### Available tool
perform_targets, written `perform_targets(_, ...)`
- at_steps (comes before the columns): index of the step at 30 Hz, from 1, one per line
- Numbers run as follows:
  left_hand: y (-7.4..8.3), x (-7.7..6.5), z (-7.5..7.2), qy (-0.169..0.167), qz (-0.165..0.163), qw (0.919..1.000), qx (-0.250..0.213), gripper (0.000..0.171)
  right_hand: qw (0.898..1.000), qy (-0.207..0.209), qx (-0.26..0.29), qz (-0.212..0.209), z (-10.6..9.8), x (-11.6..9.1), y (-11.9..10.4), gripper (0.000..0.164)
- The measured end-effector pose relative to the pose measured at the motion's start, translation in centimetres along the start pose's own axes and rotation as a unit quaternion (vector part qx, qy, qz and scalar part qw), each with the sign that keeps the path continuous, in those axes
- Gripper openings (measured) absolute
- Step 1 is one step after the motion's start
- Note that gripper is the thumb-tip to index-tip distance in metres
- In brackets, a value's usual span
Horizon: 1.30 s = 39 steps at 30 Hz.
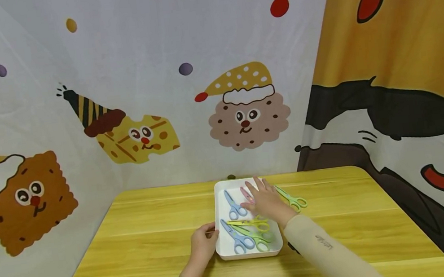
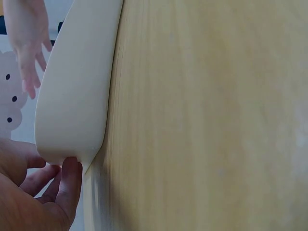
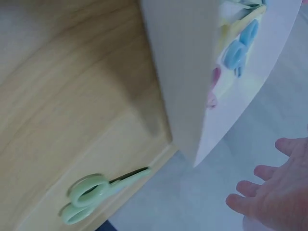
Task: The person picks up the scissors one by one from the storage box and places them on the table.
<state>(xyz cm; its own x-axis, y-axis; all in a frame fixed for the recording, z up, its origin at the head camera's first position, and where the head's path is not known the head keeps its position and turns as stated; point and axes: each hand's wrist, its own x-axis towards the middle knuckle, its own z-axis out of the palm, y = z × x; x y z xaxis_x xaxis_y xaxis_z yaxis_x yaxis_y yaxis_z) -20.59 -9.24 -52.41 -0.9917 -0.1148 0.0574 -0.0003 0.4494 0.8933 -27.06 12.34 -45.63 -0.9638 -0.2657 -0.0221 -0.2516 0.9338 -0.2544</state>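
Loop-handled scissors (image 1: pixel 238 237) are coloured pale blue, pink, yellow and green. The rectangular tray (image 1: pixel 250 255) is coloured white, the wooden table (image 1: pixel 147 236) streaked yellow.

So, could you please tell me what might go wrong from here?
The tray sits close to the far edge of the table, so a push might tip it over, though the left hand holds its side. The loose green scissors lie outside it, also near that edge, and the right hand could knock them off. Inside, the yellow scissors overlap another pair, so lifting one may drag the other.
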Motion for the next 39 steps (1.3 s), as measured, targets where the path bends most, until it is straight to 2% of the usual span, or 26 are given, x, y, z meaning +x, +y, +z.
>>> perform_targets(4,0.0,0.0,0.0,0.003,0.003,1.0,0.0,0.024,1.0,-0.004,0.002,0.001,0.1,0.4,-0.9,0.079)
perform_targets(19,-0.1,0.0,-0.1,-0.001,0.02,0.9998,0.0,0.023,0.997,-0.007,0.077,0.008,1.0,1.3,-3.4,0.08)
perform_targets(27,0.0,0.1,-0.1,-0.003,0.014,0.9999,-0.001,0.024,0.996,-0.035,0.068,0.037,1.6,1.7,-4.2,0.074)
perform_targets(31,0.0,0.1,-0.1,-0.006,0.012,0.9999,-0.002,0.024,0.996,-0.035,0.056,0.058,2.2,2.1,-4.4,0.073)
perform_targets(39,-0.2,0.1,-0.2,-0.007,0.015,0.9999,-0.001,0.024,0.998,-0.025,0.048,0.044,3.4,2.6,-4.8,0.071)
